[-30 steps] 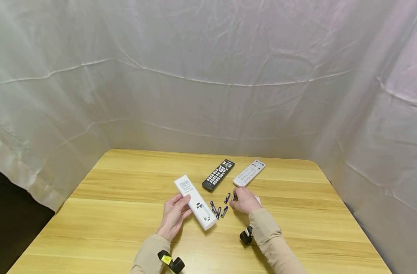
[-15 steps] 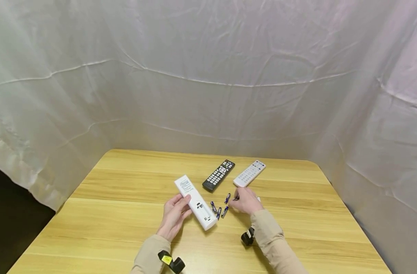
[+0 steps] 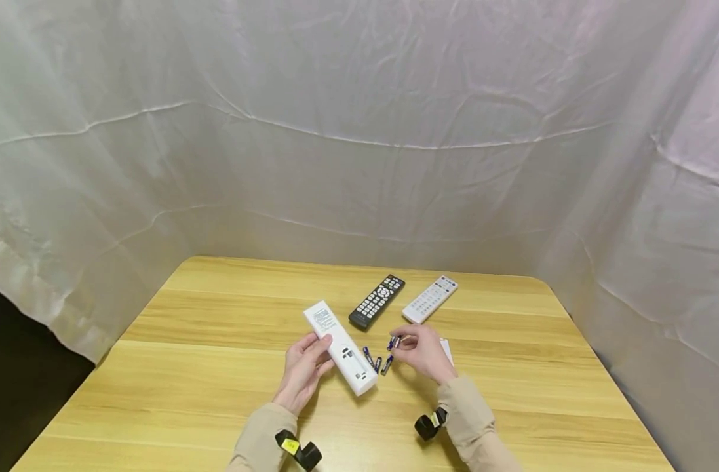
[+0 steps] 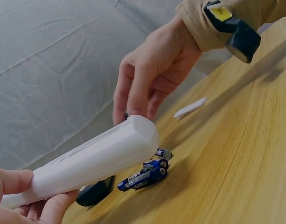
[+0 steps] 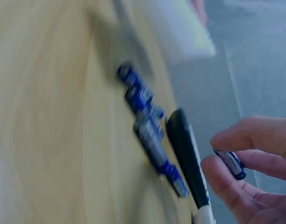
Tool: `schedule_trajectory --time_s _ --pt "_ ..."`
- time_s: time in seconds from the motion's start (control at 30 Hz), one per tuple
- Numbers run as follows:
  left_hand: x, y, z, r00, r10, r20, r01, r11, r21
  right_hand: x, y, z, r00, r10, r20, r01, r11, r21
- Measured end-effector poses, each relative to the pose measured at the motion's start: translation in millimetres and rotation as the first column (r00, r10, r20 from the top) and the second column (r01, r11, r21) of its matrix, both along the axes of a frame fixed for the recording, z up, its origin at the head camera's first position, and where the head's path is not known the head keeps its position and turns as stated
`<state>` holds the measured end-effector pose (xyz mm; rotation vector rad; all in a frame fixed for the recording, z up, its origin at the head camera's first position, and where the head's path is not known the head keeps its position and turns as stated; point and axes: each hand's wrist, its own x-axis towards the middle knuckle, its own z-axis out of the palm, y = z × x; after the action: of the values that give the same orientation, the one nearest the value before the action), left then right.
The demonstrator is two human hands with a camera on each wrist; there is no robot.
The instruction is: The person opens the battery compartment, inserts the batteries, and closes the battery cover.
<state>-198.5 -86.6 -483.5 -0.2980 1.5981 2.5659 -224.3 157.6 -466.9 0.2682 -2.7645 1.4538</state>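
My left hand [image 3: 302,370] holds a white remote control [image 3: 334,337], thumb on its back, fingers beneath. The remote's back faces up, with a label at the far end and an uncovered battery compartment [image 3: 354,364] at the near end. In the right wrist view, the thumb and fingertips of my right hand [image 5: 254,172] pinch a small dark-blue battery [image 5: 230,164], held above the table. Several more blue batteries [image 3: 387,365] lie loosely grouped on the wood between my hands. Their near ends show in the left wrist view, below the remote.
Behind the batteries lie a black remote control [image 3: 377,303] and a second white remote control [image 3: 430,299], both buttons up. A small white cover [image 4: 190,108] rests on the wooden table [image 3: 530,367] beside my right hand. Pale curtains [image 3: 359,190] enclose the table's back and sides.
My right hand has lifted with the battery pinched in its fingertips, which now show it more plainly. The left hand and white remote have shifted slightly right.
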Motion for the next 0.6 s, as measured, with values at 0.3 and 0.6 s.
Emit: schedule_trajectory --time_s 0.3,0.6 --pt "-0.2 4 2.7 1.0 -0.012 -0.014 0.012 1.0 0.021 12.9 -5 5.1 0.99 0.109 0.094 -0.059 0.903 -0.426" --pt "-0.2 8 4.4 1.0 -0.015 -0.011 0.016 0.999 0.039 22.2 -18 3.9 0.993 0.113 0.019 -0.088 0.857 -0.508"
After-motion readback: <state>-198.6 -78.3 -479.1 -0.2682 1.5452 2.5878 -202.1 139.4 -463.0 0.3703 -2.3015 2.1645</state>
